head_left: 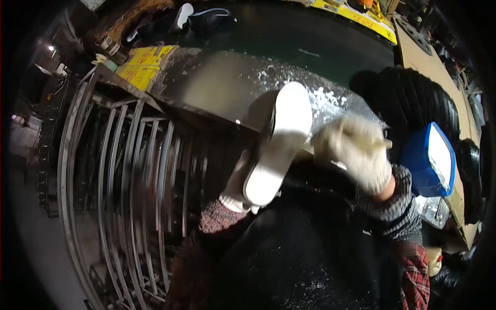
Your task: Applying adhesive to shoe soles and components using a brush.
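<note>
My left hand (238, 181), in a pale glove, grips a shoe from its left side, near the heel end. The shoe's white sole (293, 111) faces up, its toe pointing away from me; a shadow crosses its middle. To the right of the sole is my right hand (356, 147), also gloved and blurred by motion. Its fingers look curled, with a short tan end jutting out by the wrist; what they hold is too smeared to name. A blue tub (430, 160) with white stuff inside sits tilted just right of my right wrist.
A dark worktable (222, 85) spattered with white lies ahead, another shoe (183, 15) at its far left. A metal rack (124, 191) stands to the left. Black ribbed material (418, 98) is heaped at the right, beside a cardboard-coloured board (439, 67).
</note>
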